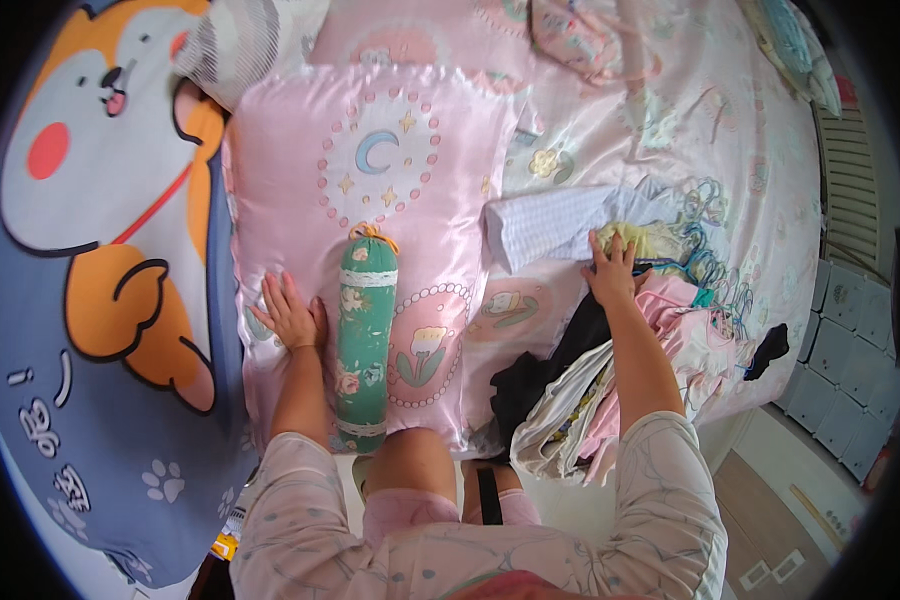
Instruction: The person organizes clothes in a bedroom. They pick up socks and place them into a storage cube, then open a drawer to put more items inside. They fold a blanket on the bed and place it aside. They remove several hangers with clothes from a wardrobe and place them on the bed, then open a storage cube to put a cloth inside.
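Note:
My left hand rests with fingers spread on a pink satin pillow, left of a green floral bolster tied with an orange cord. My right hand lies on a yellow garment at the top of a pile of clothes; the fingers are apart, and the contact under them is hidden. Just above it is a pale checked garment. Pink clothes, white clothes and black clothes lie below, with wire hangers bunched at their right side.
A pink patterned bedsheet covers the bed. A blue blanket with a cartoon dog is at the left. A striped cloth sits at the top. A small black cloth lies near the right edge, beyond which stand grey storage boxes.

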